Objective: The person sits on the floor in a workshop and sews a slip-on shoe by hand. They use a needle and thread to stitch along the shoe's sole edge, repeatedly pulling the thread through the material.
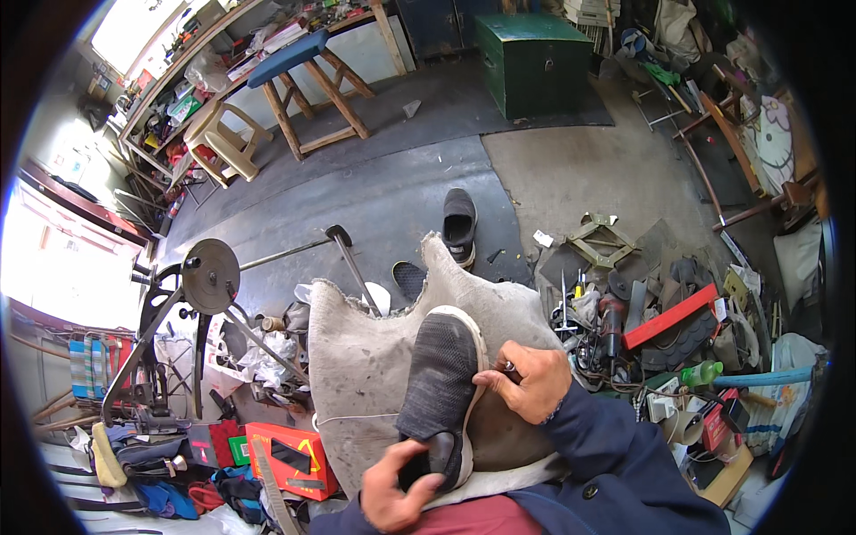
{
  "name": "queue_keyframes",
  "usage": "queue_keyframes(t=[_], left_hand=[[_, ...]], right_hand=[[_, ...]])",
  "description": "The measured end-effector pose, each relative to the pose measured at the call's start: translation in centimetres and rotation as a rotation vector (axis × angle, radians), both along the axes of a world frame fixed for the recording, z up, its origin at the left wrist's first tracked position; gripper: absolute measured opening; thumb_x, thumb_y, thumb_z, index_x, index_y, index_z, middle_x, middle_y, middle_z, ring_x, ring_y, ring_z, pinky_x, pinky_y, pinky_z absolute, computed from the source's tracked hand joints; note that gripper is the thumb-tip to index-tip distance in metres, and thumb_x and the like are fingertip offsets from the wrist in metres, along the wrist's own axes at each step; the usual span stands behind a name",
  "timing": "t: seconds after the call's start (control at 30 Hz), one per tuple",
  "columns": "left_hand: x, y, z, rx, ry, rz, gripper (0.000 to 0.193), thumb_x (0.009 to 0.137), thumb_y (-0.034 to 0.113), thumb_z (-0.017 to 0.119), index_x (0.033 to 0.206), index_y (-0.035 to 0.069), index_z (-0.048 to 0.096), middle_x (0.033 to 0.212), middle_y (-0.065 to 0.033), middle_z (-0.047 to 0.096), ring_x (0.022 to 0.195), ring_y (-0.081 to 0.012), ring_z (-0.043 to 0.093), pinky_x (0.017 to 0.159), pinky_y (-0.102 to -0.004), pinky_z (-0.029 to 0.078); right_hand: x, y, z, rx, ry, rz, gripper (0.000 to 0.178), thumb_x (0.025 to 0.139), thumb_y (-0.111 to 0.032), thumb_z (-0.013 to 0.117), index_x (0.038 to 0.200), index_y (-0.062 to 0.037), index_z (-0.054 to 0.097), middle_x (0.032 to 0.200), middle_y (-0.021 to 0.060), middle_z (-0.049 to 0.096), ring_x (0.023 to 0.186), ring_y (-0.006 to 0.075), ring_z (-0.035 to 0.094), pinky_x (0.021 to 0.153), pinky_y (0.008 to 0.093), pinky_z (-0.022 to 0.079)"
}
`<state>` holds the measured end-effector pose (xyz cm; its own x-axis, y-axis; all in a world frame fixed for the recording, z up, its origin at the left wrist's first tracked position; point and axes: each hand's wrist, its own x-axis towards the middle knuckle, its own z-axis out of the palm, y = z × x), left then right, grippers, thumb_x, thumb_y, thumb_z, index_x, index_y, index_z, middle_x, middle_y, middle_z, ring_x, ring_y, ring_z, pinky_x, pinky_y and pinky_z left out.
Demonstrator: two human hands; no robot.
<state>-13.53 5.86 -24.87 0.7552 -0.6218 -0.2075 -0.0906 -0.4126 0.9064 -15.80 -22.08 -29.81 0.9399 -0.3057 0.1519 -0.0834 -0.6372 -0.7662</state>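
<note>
A dark grey knit slip-on shoe with a pale sole edge lies across my lap, toe pointing away, on a stained beige cloth. My left hand grips it by the heel and opening, thumb and fingers around the collar. Beside the sole's right edge, my right hand is closed, thumb and forefinger pinched at the rim. A small metal end of some tool shows between its fingers; the rest is hidden. A thin white thread runs over the cloth from the left to the shoe.
A matching shoe stands on the floor ahead. At left is a hand-cranked machine with a round wheel; below it sits a red-orange box. Tools and a red tray crowd the right. Farther off are a blue-topped stool and green chest.
</note>
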Motion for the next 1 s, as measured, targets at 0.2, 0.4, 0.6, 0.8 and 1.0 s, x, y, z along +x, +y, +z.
queue_keyframes(t=[0.2, 0.4, 0.6, 0.8, 1.0], left_hand=[[3.9, -6.6, -2.5, -0.147, -0.13, -0.213, 0.056, 0.092, 0.015, 0.074, 0.142, -0.004, 0.055, 0.14, -0.0212, 0.061, 0.133, -0.0278, 0.056, 0.113, -0.0368, 0.041], [4.8, -6.7, -3.7, -0.441, 0.701, 0.262, 0.039, 0.102, 0.009, 0.064, 0.139, -0.002, 0.061, 0.13, -0.0089, 0.069, 0.118, -0.018, 0.065, 0.104, -0.0313, 0.049], [5.6, -5.0, -3.9, -0.432, 0.897, 0.369, 0.035, 0.101, 0.014, 0.063, 0.133, -0.001, 0.065, 0.115, -0.0108, 0.074, 0.093, -0.0191, 0.073, 0.082, -0.0321, 0.059], [5.8, -4.3, -4.4, -0.444, 0.952, 0.333, 0.039, 0.102, 0.013, 0.064, 0.138, 0.0, 0.062, 0.126, -0.0078, 0.07, 0.107, -0.0154, 0.068, 0.094, -0.0304, 0.054], [5.8, -4.0, -4.8, -0.411, 0.944, 0.338, 0.039, 0.102, 0.01, 0.065, 0.139, 0.0, 0.061, 0.126, -0.0069, 0.07, 0.108, -0.0144, 0.067, 0.095, -0.0302, 0.054]], right_hand=[[-0.1, 0.0, 0.1, 0.025, -0.012, -0.006, 0.042, 0.09, -0.046, 0.077, 0.081, -0.0076, 0.061, 0.066, 0.0118, 0.066, 0.059, 0.0338, 0.066, 0.053, 0.0417, 0.049], [-0.7, 0.0, 0.9, 0.316, 0.068, -0.136, 0.032, 0.094, -0.03, 0.076, 0.112, -0.0067, 0.066, 0.071, 0.0085, 0.065, 0.059, 0.025, 0.064, 0.058, 0.0359, 0.049], [-1.0, 0.9, 2.5, 0.246, -0.12, 0.086, 0.044, 0.094, 0.003, 0.06, 0.138, -0.0019, 0.06, 0.095, 0.0159, 0.062, 0.076, 0.0308, 0.064, 0.07, 0.035, 0.052], [-1.6, 2.7, 3.5, 0.3, -0.004, 0.194, 0.049, 0.092, 0.009, 0.061, 0.139, -0.0014, 0.062, 0.085, 0.0136, 0.063, 0.071, 0.0259, 0.063, 0.068, 0.0324, 0.051], [-1.5, 2.8, 3.3, 0.257, 0.01, 0.207, 0.05, 0.091, 0.009, 0.06, 0.14, -0.0013, 0.062, 0.084, 0.0133, 0.063, 0.07, 0.0256, 0.062, 0.068, 0.032, 0.051]])
